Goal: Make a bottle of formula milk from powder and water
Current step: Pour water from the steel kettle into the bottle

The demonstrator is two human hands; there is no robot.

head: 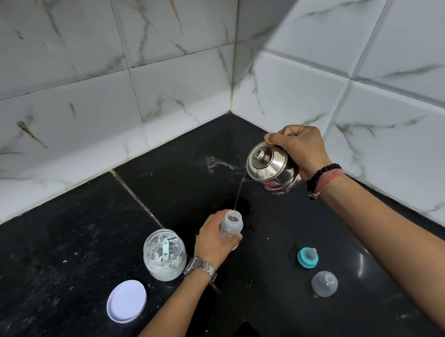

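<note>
My left hand [215, 238] grips a small clear baby bottle [231, 226], open at the top, standing on the black counter [59, 256]. My right hand [301, 148] holds a steel kettle [271, 167] tilted to the left above it. A thin stream of water [238, 192] runs from the spout into the bottle's mouth. An open clear jar of white powder [164, 255] with a pale green scoop [165, 249] inside stands just left of my left wrist.
The jar's white lid [126, 301] lies on the counter at the front left. A teal teat ring with its teat [308, 258] and a clear dome cap [324, 284] lie at the front right. White marbled tiled walls [95, 85] meet in a corner behind.
</note>
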